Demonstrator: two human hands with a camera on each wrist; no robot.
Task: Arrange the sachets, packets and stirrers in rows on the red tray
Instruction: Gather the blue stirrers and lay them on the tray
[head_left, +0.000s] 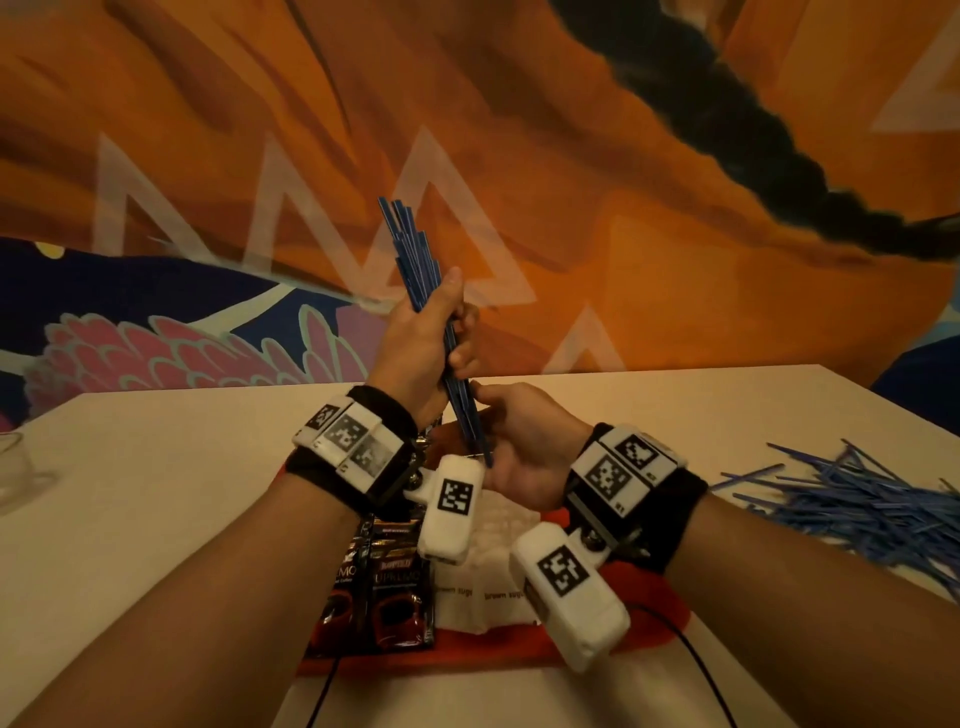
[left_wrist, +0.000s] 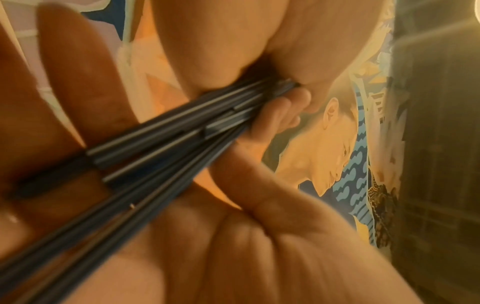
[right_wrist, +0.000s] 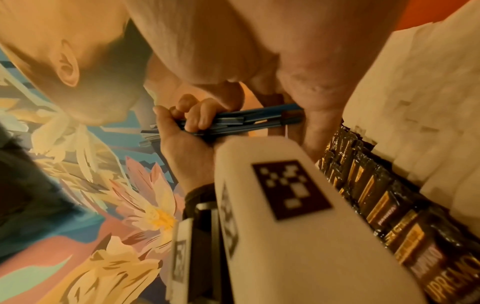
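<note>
A bundle of blue stirrers (head_left: 413, 249) stands nearly upright above the red tray (head_left: 662, 605). My left hand (head_left: 449, 325) grips the bundle round its middle, thumb on top. My right hand (head_left: 485, 431) holds the bundle's lower end, thumb pressed against it. In the left wrist view the stirrers (left_wrist: 161, 148) cross my palm toward the right hand (left_wrist: 228, 45). The right wrist view shows the left hand (right_wrist: 187, 142) curled round the stirrers (right_wrist: 249, 120). On the tray lie dark coffee packets (head_left: 387, 582) in a row and white sugar sachets (head_left: 496, 525) beside them.
A loose pile of blue stirrers (head_left: 857, 499) lies on the pale table (head_left: 156, 493) to the right of the tray. A clear glass (head_left: 10, 462) sits at the table's left edge. A painted wall stands behind the table.
</note>
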